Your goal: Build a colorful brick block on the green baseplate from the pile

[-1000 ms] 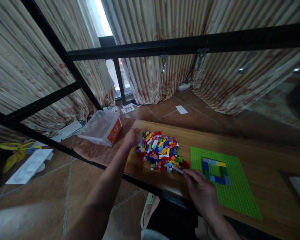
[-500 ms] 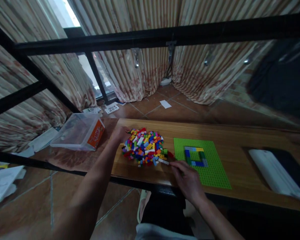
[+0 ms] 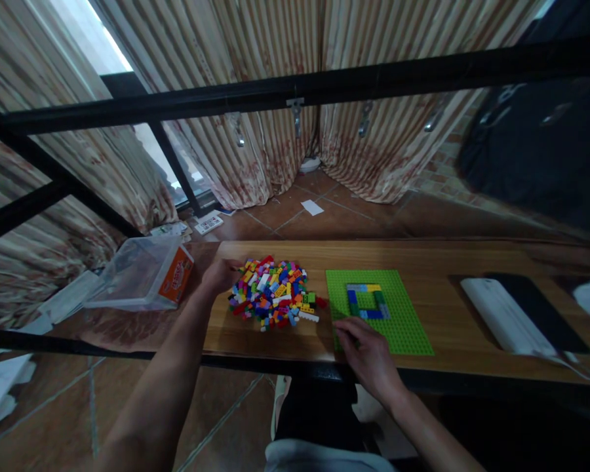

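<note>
Currently left hand [image 3: 220, 276] at brick pile [image 3: 270, 292] edge, can't tell if gripping; right hand [image 3: 366, 349] by green baseplate [image 3: 406, 321], fingertips looking pinched together, contents unclear.

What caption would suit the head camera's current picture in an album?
Left hand at the colorful brick pile, right hand over the green baseplate.

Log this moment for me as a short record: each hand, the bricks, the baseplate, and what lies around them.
Left hand: at the left edge of the brick pile; grip unclear
Right hand: over the green baseplate's near left part; grip unclear
White brick: pile's near right edge
Green baseplate: right of pile, bearing a hollow brick frame
Clear box: left of pile, orange label
Far right: long white object beside dark flat item
</note>
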`<state>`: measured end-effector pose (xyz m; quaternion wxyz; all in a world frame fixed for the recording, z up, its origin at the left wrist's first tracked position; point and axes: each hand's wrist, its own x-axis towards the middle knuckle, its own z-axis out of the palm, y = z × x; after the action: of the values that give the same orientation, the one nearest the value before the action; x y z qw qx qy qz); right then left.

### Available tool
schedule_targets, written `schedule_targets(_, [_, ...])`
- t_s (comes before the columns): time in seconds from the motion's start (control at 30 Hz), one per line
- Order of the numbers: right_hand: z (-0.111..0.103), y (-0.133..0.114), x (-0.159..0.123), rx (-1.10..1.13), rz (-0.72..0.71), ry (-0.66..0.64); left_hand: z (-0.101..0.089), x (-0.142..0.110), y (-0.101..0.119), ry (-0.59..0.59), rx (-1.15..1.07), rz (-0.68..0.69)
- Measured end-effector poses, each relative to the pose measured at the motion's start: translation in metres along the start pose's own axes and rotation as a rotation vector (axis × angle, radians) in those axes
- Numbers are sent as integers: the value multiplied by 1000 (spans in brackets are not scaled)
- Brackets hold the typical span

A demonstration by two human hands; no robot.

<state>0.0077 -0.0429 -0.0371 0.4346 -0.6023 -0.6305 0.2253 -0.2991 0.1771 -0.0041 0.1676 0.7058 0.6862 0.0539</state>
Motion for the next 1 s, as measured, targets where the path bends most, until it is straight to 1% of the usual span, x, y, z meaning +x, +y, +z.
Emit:
schedule_targets(0.07, [-1,2,-2,11,14,-5,-6,-4,1,13,-86,-27])
schedule_targets(0.13, [-2,4,-3,29,22,1,-12,-14,5,25,-251,-57])
schedule_targets(0.2, [-3,5,-5,50,32,9,-15,-32,13,18,-515,-61])
schedule_targets(0.27, [-3,4,-6,69,59,7,-13,-58,29,-12,-847,-52])
schedule_targets(0.33, [-4,-1,-7,90,102,-4,-3,-90,52,-106,-1152,-62])
schedule_targets(0.4, [-7,-11,-7,124,143,-30,12,-123,78,-223,-1392,-119])
schedule_targets(0.47, [-11,-22,-7,167,158,-80,30,-150,103,-387,-1603,-171])
schedule_targets(0.53, [-17,-33,-6,196,127,-133,46,-169,124,-536,-1740,-206])
schedule_targets(0.57, [-20,-38,-5,202,98,-150,52,-175,132,-591,-1777,-216])
schedule_targets(0.67, [-28,-43,-7,197,59,-155,64,-183,150,-669,-1805,-234])
schedule_targets(0.83, [-35,-29,-18,143,108,-81,76,-185,170,-777,-1752,-218])
schedule_targets(0.9, [-40,-20,-20,118,124,-51,83,-186,176,-763,-1710,-233])
schedule_targets(1.0, [-51,-3,-16,52,171,33,94,-186,184,-675,-1623,-271])
